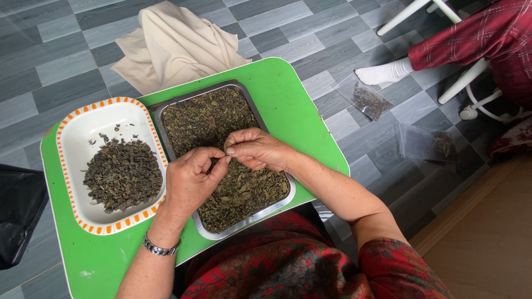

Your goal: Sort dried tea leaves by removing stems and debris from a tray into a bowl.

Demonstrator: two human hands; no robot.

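Observation:
A metal tray (284, 198) full of dried dark-green leaves (206, 119) sits on a small green table (288, 105). Over its middle, my left hand (191, 180) and my right hand (256, 149) meet fingertip to fingertip, pinching a small bit of leaf between them. My left wrist wears a metal watch band. To the left stands a white dish with an orange-patterned rim (72, 119); a pile of sorted dark leaves (123, 174) lies in it.
A beige cloth (174, 44) lies on the grey tiled floor behind the table. Two small clear bags with dried leaves (370, 101) (426, 143) lie on the floor at right. Another person's leg in red plaid and a white sock (388, 72) is by a white chair. A black bag (16, 213) sits at left.

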